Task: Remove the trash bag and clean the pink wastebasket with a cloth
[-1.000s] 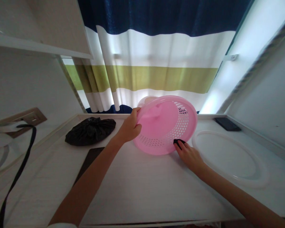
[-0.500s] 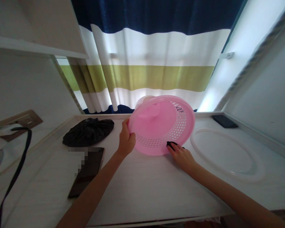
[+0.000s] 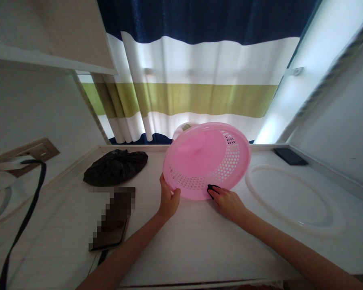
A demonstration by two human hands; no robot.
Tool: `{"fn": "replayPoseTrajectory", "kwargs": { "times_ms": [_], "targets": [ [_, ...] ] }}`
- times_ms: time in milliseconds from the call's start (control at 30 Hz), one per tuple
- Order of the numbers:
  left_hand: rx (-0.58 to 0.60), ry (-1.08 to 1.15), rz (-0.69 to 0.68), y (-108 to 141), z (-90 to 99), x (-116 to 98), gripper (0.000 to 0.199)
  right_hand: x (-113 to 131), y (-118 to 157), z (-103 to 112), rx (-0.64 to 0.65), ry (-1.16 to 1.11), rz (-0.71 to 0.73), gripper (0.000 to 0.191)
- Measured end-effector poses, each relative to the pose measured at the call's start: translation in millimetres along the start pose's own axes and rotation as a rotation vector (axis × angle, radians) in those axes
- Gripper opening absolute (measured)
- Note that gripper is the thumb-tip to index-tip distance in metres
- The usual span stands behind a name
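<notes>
A pink plastic basket [image 3: 199,151] with rows of holes is held tilted above the white tabletop [image 3: 181,245], its inside facing me. My left hand [image 3: 170,200] grips its lower left rim, thumb on the near side. At the lower rim, my right hand [image 3: 228,204] pinches a small black cloth [image 3: 212,191] against the perforated part. To the right lies a large pale oval ring [image 3: 268,199], flat on the table.
A black plastic bag [image 3: 115,167] and a dark phone-like device [image 3: 113,225] lie on the left. A black flat object [image 3: 290,156] sits at the back right. A black cable [image 3: 33,201] hangs from the wall socket [image 3: 48,150]. Behind is a striped curtain [image 3: 205,96].
My left hand has slid down and slightly right along the rim. The cloth in my right hand has moved a little left and down. The view has shifted slightly.
</notes>
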State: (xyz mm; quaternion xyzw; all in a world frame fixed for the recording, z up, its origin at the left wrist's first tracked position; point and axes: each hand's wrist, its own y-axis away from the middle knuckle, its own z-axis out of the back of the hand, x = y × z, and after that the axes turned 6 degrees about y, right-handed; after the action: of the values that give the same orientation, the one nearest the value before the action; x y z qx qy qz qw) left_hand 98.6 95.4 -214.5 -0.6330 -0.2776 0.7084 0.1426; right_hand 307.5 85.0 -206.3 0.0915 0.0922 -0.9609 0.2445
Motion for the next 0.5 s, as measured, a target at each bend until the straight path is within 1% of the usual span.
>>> {"fn": "replayPoseTrajectory", "kwargs": {
  "times_ms": [167, 333, 500],
  "targets": [
    [0.067, -0.112, 0.044, 13, -4.4, 9, 0.061, 1, -2, 1, -0.015, -0.02, -0.009, 0.035],
    [0.071, -0.371, 0.079, 26, -12.0, 19, 0.05, 6, -4, 0, 0.001, -0.05, -0.028, 0.035],
    [0.171, -0.559, 0.134, 36, -14.0, 30, 0.051, 15, -12, 2, 0.004, -0.088, -0.034, 0.033]
  ]
}}
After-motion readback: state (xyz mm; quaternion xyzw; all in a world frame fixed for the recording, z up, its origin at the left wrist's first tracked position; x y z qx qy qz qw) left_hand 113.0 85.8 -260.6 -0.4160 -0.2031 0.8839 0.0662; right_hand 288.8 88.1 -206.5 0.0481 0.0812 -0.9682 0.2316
